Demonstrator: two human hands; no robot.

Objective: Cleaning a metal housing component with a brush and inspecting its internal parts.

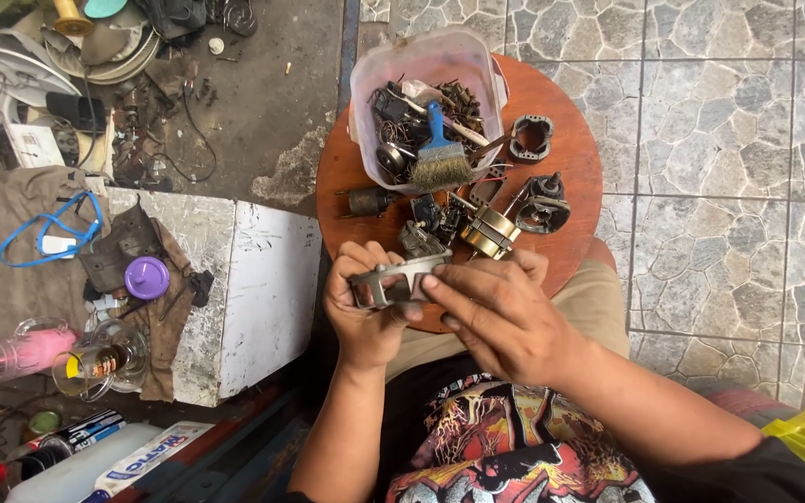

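Observation:
My left hand [365, 312] grips a grey metal motor housing piece [395, 278] from below and the left. Over the piece's right end lies my right hand [500, 312], its fingers spread flat and its thumb on the near edge. Both hands hover above the near rim of a small round wooden table [570, 163]. Just beyond my fingers lie a brass-coloured wound stator [488, 231] and dark motor parts [429, 224].
A clear plastic tub [426, 65] on the table holds a blue-handled wire brush [440, 154] and small parts. A black bracket [540, 207] and a metal ring [531, 138] lie right of it. A white block [263, 289] with cloth, purple lid [147, 278] and bottles stands left.

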